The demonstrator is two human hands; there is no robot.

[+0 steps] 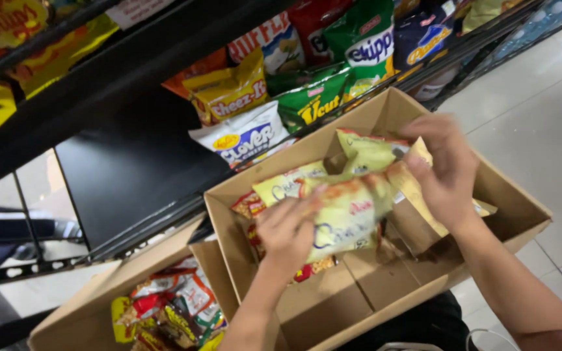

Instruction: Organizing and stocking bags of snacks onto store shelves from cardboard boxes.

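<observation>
1. Nearest to you, your left hand (287,231) lies over the near end of a bundle of yellow snack bags (343,208), fingers curled onto the packets and clamped on them.
2. Your right hand (447,172) grips the far end of the same bundle, fingers bent down over the top edge of the bags, so both hands hold the stack between them.
3. That bundle sits just above the open cardboard box (515,214), tilted across it from lower left to upper right, with a few more yellow bags (365,153) standing behind it against the far wall of the box.
4. Under your left hand, a red and yellow packet (248,205) shows at the left inside wall of the box; much of the box floor on your near side is bare cardboard.
5. Low on your left stands a second cardboard box (92,305), touching the first, filled with mixed small snack packets (177,309) in red, yellow and white.
6. Beyond both boxes is a dark wire shelf (131,169) carrying larger snack bags: a white one (245,136), a yellow one (229,94) and a green one (313,101) along its front edge.
7. Pale floor tiles (541,117) show on your right.
</observation>
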